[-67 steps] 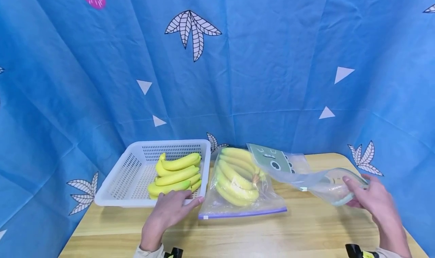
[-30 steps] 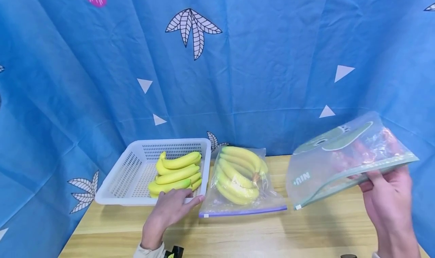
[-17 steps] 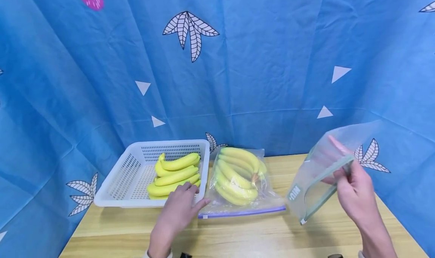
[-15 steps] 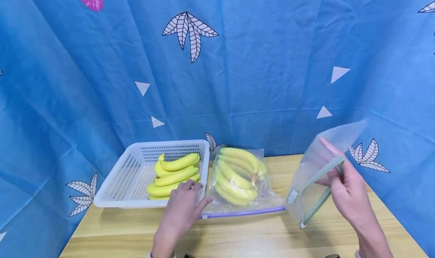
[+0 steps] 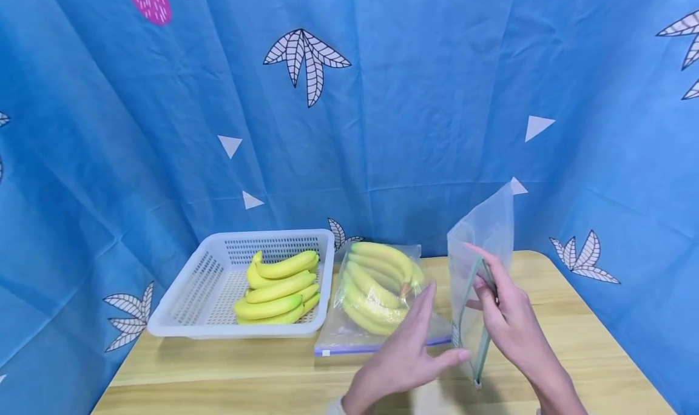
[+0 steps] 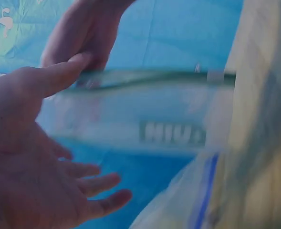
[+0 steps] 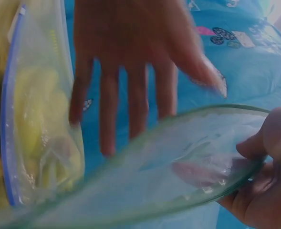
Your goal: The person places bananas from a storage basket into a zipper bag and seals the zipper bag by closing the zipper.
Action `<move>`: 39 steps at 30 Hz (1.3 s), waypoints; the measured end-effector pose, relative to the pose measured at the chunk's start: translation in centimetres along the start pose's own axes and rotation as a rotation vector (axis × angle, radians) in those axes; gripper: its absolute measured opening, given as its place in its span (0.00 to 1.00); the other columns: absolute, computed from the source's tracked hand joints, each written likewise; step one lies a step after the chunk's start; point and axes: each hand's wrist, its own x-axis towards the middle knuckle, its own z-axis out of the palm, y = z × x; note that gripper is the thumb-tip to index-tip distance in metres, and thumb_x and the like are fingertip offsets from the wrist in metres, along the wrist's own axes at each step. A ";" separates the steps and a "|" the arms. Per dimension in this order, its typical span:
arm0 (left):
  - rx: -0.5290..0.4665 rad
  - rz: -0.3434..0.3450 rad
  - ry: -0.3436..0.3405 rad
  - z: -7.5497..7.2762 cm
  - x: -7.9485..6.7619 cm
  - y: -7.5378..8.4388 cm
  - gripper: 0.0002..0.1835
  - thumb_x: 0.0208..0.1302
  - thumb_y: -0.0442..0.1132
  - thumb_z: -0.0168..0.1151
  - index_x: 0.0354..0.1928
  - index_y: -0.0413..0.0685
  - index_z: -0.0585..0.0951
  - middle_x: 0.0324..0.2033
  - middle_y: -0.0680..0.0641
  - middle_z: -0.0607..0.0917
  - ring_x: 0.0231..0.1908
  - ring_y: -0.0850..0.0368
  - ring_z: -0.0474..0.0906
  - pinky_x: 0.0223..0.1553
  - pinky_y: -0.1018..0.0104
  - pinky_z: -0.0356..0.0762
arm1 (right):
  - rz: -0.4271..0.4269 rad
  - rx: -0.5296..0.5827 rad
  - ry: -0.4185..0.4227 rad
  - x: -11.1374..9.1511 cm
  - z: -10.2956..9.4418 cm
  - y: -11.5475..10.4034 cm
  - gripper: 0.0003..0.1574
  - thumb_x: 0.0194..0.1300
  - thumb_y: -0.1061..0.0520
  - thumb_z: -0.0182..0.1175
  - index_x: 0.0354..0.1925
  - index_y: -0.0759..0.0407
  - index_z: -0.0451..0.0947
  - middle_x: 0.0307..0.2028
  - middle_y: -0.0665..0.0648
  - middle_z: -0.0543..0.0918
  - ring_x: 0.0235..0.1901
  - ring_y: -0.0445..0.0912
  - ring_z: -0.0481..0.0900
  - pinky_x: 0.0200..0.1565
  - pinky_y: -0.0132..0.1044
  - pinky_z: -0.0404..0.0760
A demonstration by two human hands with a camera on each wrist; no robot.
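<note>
My right hand [image 5: 513, 324] pinches the green-edged mouth of a clear zip bag [image 5: 486, 224] and holds it up over the table. The bag's mouth gapes, as the right wrist view shows, and some fingertips show through the plastic. "NIU" lettering is readable on its side in the left wrist view. My left hand [image 5: 401, 360] is beside the bag's left side, fingers straight and thumb spread, gripping nothing. Behind the left hand lies a second zip bag [image 5: 341, 336] with a purple strip, holding a bunch of bananas [image 5: 377, 269] and partly covered by that hand.
At the left stands a white plastic basket [image 5: 185, 300] with several bananas [image 5: 281, 290] in its right half. Everything rests on a wooden table [image 5: 218, 378]. A blue patterned curtain [image 5: 415, 99] hangs directly behind the table.
My left hand has left the basket's edge and moved right, over to the clear bag. My right hand has lifted that bag from the table's right side and carried it left, its mouth turned toward me.
</note>
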 end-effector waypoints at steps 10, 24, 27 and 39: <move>-0.413 0.019 0.187 2.6 2.2 -0.5 0.48 0.65 0.20 0.45 0.83 0.51 0.40 0.81 0.45 0.49 0.70 0.55 0.65 0.67 0.60 0.69 | -0.044 0.004 -0.080 -0.2 2.0 1.0 0.42 0.70 0.77 0.52 0.75 0.51 0.65 0.67 0.65 0.76 0.60 0.62 0.79 0.44 0.47 0.88; -0.789 -0.025 0.402 0.3 2.7 -1.8 0.44 0.63 0.14 0.34 0.81 0.49 0.55 0.79 0.47 0.57 0.74 0.45 0.61 0.70 0.52 0.65 | 0.015 -0.359 0.037 -0.9 3.2 0.4 0.34 0.63 0.77 0.54 0.65 0.60 0.77 0.24 0.54 0.80 0.14 0.33 0.56 0.16 0.30 0.62; -0.852 -0.040 0.444 -0.1 2.5 -1.7 0.40 0.66 0.16 0.35 0.80 0.47 0.57 0.78 0.45 0.59 0.70 0.42 0.68 0.67 0.53 0.72 | -0.078 -0.364 0.192 -0.8 3.0 -0.1 0.35 0.61 0.79 0.54 0.62 0.59 0.81 0.22 0.51 0.78 0.15 0.33 0.55 0.16 0.27 0.58; -0.967 -0.101 0.395 -1.3 2.2 -0.3 0.39 0.70 0.27 0.58 0.78 0.63 0.62 0.74 0.49 0.66 0.71 0.43 0.66 0.69 0.47 0.69 | -0.319 -0.282 0.316 -0.8 2.7 -2.4 0.25 0.67 0.72 0.62 0.61 0.63 0.81 0.51 0.63 0.87 0.25 0.39 0.73 0.27 0.21 0.70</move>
